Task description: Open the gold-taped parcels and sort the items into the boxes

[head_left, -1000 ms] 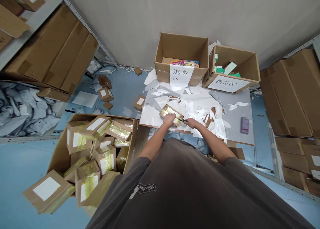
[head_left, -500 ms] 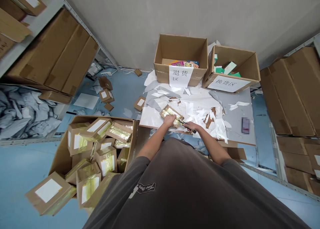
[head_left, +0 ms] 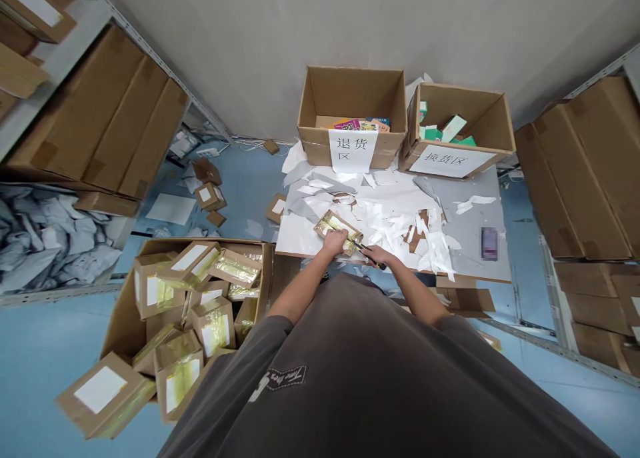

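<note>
A small cardboard parcel [head_left: 325, 225] wrapped in yellowish clear tape lies tilted near the front edge of the table. My left hand [head_left: 336, 241] is closed on its near side. My right hand [head_left: 376, 255] grips a black-and-yellow utility knife [head_left: 359, 246]. The knife's tip meets the parcel's right end, close to my left fingers; how deep the blade goes cannot be made out. Torn white paper [head_left: 380, 219] lies around the parcel on the white table [head_left: 470, 231].
Behind stand two open cartons, one with books [head_left: 353, 155] and one with green-and-white boxes [head_left: 457, 161]. At left, a large carton [head_left: 270, 271] overflows with taped parcels [head_left: 215, 321]. A phone-like blurred object [head_left: 489, 243] lies at right. Shelves with big boxes [head_left: 565, 171] flank both sides.
The view has shifted slightly. My right hand and the knife have tilted a little, showing more of the handle. The parcel is still held by my left hand.
</note>
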Tool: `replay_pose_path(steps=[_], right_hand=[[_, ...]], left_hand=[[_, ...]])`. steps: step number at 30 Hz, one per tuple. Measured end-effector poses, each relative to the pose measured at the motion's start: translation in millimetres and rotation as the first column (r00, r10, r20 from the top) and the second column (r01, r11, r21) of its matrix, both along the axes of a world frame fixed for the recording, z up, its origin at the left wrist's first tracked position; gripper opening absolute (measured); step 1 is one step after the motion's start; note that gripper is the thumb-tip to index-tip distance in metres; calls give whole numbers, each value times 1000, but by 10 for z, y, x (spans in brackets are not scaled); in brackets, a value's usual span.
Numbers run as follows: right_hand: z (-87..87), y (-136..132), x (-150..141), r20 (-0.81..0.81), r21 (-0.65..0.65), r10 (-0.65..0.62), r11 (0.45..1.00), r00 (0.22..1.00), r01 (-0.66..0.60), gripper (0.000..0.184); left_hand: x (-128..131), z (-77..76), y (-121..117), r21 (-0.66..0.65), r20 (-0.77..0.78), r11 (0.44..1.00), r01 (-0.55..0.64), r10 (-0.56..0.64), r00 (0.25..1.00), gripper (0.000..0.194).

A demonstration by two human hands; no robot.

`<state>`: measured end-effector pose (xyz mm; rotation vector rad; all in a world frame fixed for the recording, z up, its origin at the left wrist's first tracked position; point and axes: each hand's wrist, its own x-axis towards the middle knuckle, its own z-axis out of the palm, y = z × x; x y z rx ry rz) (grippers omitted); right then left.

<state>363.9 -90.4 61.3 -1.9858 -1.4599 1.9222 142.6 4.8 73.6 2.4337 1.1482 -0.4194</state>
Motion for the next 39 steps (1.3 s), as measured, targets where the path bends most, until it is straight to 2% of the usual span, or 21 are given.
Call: replay_pose_path(steps=[4,15,22,25,29,33,36,39], right_hand=[[-83,35,18,-115,-39,17,999,993,-22,46],[-143,84,-10,-67,-9,22,1000,998,-22,47],[-251,-25,78,-98,-14,58,998,994,-59,42],[-198,30,43,-79,60,64,996,995,-60,37],[-83,272,-83,36,142,189,971,981,-193,34],[-22,519,-236,266,131,343,913,901,-386,41],[-28,575,-292,391,145,353,889,850,-435,42],[-53,530,-260,401,144,358,885,843,-444,38]], left_hand=[[-3,-23,-17,21,-1,999,27,-27,1000,69],[-40,-17,-21,12,-29,1000,20,-19,999,71],[-38,10,-152,52,-34,998,18,-17,999,74],[-82,9,-189,113,-54,994,-12,18,998,73],[-185,9,-160,119,-65,992,-47,55,996,71],[-230,-14,-102,92,-86,995,-35,43,995,71],[-249,-53,-67,98,-65,995,-15,22,998,69],[-264,-88,-44,73,-36,997,-13,16,999,69]])
